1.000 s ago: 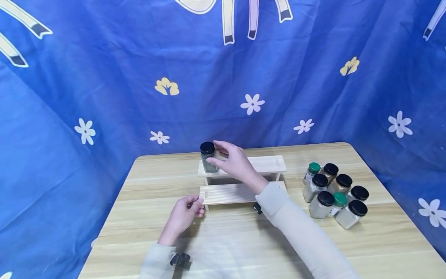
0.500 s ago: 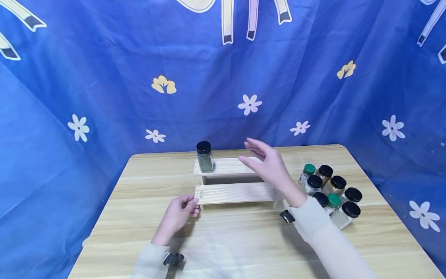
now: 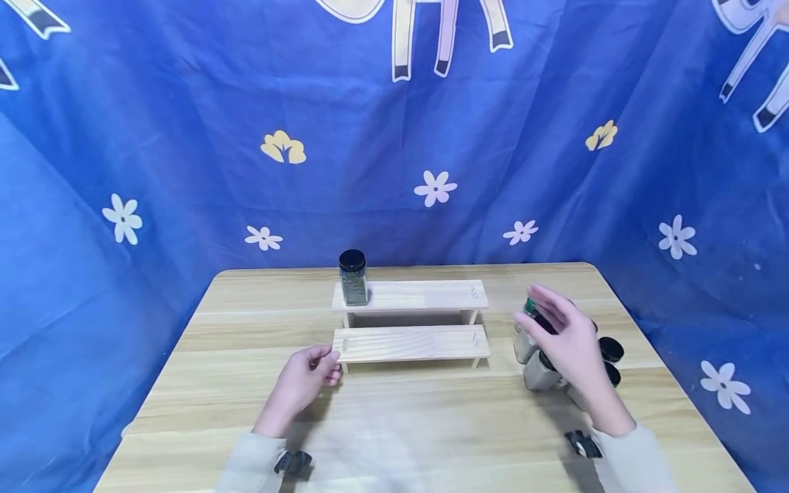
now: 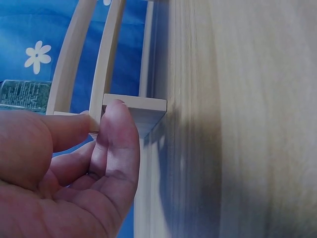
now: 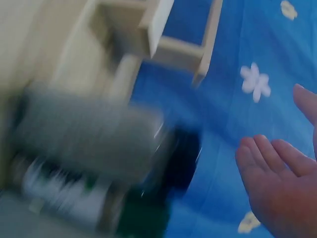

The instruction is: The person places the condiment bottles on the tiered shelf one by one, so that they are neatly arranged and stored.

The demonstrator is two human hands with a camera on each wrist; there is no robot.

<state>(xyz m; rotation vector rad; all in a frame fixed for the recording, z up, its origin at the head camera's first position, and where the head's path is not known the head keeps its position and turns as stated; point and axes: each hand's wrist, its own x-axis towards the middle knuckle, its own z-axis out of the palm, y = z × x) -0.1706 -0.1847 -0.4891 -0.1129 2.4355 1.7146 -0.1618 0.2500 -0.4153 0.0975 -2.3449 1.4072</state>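
Observation:
A two-tier wooden rack (image 3: 411, 344) stands on the table. My left hand (image 3: 302, 378) pinches the left end of its lower front board, thumb on top and fingers underneath, as the left wrist view shows. At the left end of the upper board stands a black-capped spice jar (image 3: 354, 287) filled with green dried flakes. Over the group of spice jars (image 3: 541, 374) at the right hovers my right hand (image 3: 570, 342), fingers spread and holding nothing. It hides part of the group. Blurred in the right wrist view, a pale-filled jar (image 5: 89, 134) lies apart from the fingers.
The jars at the right stand close together; most caps are black, with a green cap (image 3: 530, 306) at the back. A blue patterned cloth (image 3: 370, 137) hangs behind the wooden table (image 3: 394, 424) and along its sides.
My right hand has let go of the green-flaked jar on the upper board and moved right to above the jar group. The left hand keeps its hold on the rack.

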